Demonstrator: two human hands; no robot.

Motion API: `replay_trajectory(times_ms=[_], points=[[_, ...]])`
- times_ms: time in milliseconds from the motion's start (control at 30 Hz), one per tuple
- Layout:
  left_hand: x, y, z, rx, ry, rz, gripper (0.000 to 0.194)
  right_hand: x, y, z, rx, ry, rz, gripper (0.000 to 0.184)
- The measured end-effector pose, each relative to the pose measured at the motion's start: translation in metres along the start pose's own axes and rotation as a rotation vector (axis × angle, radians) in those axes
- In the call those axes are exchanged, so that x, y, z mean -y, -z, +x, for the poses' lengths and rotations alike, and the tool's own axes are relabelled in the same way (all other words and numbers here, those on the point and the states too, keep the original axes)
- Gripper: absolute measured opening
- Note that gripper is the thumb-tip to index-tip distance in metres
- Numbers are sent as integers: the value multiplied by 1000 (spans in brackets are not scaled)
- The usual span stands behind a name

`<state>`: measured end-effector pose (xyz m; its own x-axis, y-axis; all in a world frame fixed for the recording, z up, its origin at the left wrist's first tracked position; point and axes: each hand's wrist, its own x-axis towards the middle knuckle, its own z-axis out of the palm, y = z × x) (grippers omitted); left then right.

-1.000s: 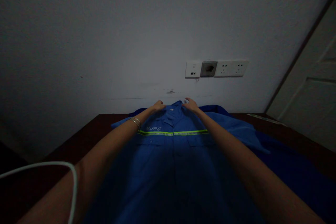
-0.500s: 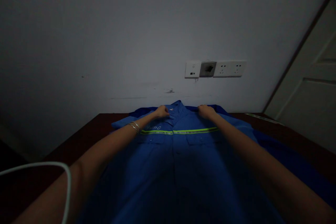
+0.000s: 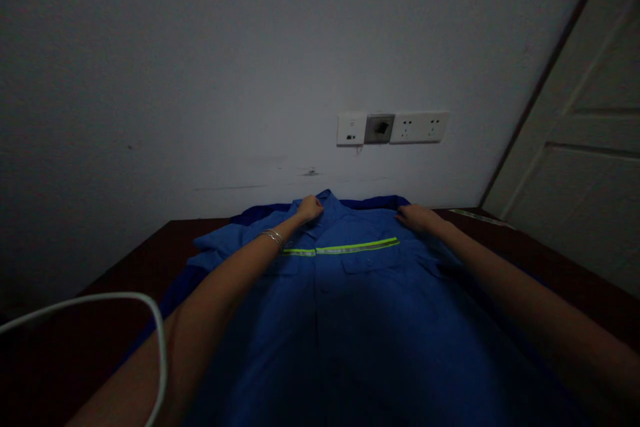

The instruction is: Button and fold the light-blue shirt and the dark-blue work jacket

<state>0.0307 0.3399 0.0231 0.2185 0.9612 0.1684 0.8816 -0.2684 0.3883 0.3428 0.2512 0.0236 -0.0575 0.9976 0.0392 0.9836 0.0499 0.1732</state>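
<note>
A blue work shirt [image 3: 350,307] with a yellow-green and silver reflective stripe across the chest lies front up, collar towards the wall. My left hand [image 3: 310,207] is closed on the shirt beside its collar. Out at the shoulder on the right, my right hand [image 3: 416,218] has its fingers closed on the shirt fabric. Darker blue cloth [image 3: 373,202] shows behind the collar and under the shirt's sides. My left forearm covers part of the chest and the left end of the stripe.
The shirt rests on a dark reddish-brown table [image 3: 150,247] against a grey wall. Sockets and a switch plate [image 3: 393,128] sit above it. A panelled door [image 3: 575,173] stands at right, a flat strip [image 3: 480,217] near it. A white cable [image 3: 110,295] loops over my left forearm.
My right hand has moved right, from near the collar to the shoulder. My left hand stays by the collar. The shirt's right side looks more creased, and the view has shifted slightly right.
</note>
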Motion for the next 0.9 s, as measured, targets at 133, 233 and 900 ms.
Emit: replay_trajectory(times_ms=[133, 233, 900], points=[[-1, 11, -4, -94, 92, 24, 19, 0, -2, -8, -94, -102, -37, 33], [-3, 13, -6, -135, 131, 20, 21, 7, -5, -12, -193, -169, -78, 31], [99, 103, -69, -129, 62, 191, 27, 138, 26, -115, -317, 340, 82, 29]])
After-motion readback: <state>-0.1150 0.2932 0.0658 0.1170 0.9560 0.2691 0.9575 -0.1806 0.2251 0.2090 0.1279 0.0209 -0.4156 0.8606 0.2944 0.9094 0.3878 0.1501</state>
